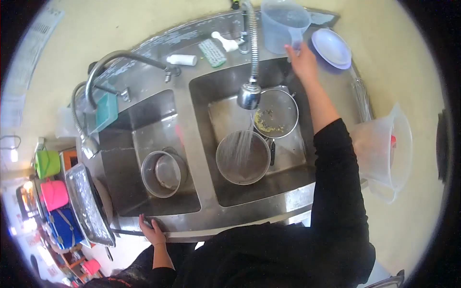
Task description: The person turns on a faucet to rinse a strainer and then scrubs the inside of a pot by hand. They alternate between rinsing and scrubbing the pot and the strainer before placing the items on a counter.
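Observation:
My right hand (303,61) is at the handle of a clear plastic measuring jug (277,29), fingers closed round its lower part; the jug stands on the ledge behind the sink. At the front rim of the left basin, my left hand (153,234) has its fingers bent, with a small grey thing between them that I cannot make out. Water sprays from a hose tap (249,97) into a round metal pan (243,163) in the right basin. Behind the pan lies a round strainer (283,113) with yellow and dark food bits, its black handle pointing forward.
A metal pot (163,175) sits in the left basin (129,192). Along the back ledge are a white bottle (182,60), a scrub pad (212,53) and a white brush (225,42). Right of the sink are bowls (332,48), a whisk (361,98) and a large plastic jug (379,149).

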The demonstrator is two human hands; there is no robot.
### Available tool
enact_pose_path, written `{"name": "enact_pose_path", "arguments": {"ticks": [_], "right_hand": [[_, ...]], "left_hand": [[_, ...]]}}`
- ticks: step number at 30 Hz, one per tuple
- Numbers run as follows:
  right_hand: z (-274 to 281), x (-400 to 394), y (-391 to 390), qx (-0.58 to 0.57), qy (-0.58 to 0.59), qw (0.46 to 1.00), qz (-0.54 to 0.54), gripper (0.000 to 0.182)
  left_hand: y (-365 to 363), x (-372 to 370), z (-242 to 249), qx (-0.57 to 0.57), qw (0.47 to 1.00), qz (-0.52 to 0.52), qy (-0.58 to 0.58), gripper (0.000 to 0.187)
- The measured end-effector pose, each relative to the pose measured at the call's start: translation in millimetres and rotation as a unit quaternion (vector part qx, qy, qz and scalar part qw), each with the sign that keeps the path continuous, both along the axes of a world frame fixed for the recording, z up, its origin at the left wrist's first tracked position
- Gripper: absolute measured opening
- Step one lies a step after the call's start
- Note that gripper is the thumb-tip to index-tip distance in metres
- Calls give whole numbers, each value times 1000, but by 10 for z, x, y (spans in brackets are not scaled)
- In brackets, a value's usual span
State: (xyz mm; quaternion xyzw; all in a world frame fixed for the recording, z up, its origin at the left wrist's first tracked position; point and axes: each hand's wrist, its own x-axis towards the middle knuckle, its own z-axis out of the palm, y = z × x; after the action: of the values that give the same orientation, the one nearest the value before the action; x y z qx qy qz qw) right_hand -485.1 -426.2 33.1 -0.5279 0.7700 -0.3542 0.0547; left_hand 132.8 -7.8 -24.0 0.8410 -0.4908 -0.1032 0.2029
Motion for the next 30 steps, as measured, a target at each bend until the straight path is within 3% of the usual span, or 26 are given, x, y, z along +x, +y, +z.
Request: {"name": "enact_pose_path", "arguments": {"ticks": [1,5,7,9,11,13,14,15,16,18,20,21,22,23,25,27,29,30], "right_hand": [[7,-71,-90,26,17,999,-13,62],[-427,-411,-304,-81,108,990,-51,65],[-323,6,-17,-123,159,971,-128,58],[-287,527,390,-140,52,989,-13,49],[-1205,781,716,-60,-135,973,177,34],[-2925,590,1138,157,-97,880,437,32],[-2936,823,1392,333,1,764,552,37],[-2930,1067,1643,462,88,588,658,42],[-2363,1459,1948,581,131,589,547,45],[-2808,1487,2260,548,216,612,528,42],[-2770,1481,2375,514,312,576,554,40],[-2734,1441,2403,486,274,580,593,39],[-2707,1397,2427,457,237,579,632,38],[-2478,1358,2451,418,108,590,682,38],[-2750,1513,2457,462,124,509,716,37],[-2930,1891,2376,572,270,457,625,38],[-3003,1920,2413,571,209,537,585,40],[-3347,1742,2434,536,143,563,613,41]], "left_hand": [[-3,7,4,-7,1000,-5,-1,53],[-41,-53,82,-25,1000,-5,16,53],[0,5,6,-24,999,16,31,53],[-56,-45,98,-49,997,15,59,52],[-67,-59,156,-26,999,18,15,50],[-69,-62,171,-26,999,27,4,50],[-69,-79,200,-16,999,39,8,51],[-95,-77,230,-9,999,45,10,51],[-87,-56,224,0,998,52,30,52],[-74,-54,226,-23,999,41,5,50],[-42,-109,378,133,990,48,-6,49],[-36,-108,403,210,977,48,-6,48],[-26,-76,354,200,977,50,53,47],[-33,-36,327,187,977,46,97,46],[-100,56,278,178,976,30,125,43],[-175,123,245,180,974,13,137,41],[-229,178,226,190,972,-7,140,38],[-259,195,220,195,970,-22,140,37]]}}
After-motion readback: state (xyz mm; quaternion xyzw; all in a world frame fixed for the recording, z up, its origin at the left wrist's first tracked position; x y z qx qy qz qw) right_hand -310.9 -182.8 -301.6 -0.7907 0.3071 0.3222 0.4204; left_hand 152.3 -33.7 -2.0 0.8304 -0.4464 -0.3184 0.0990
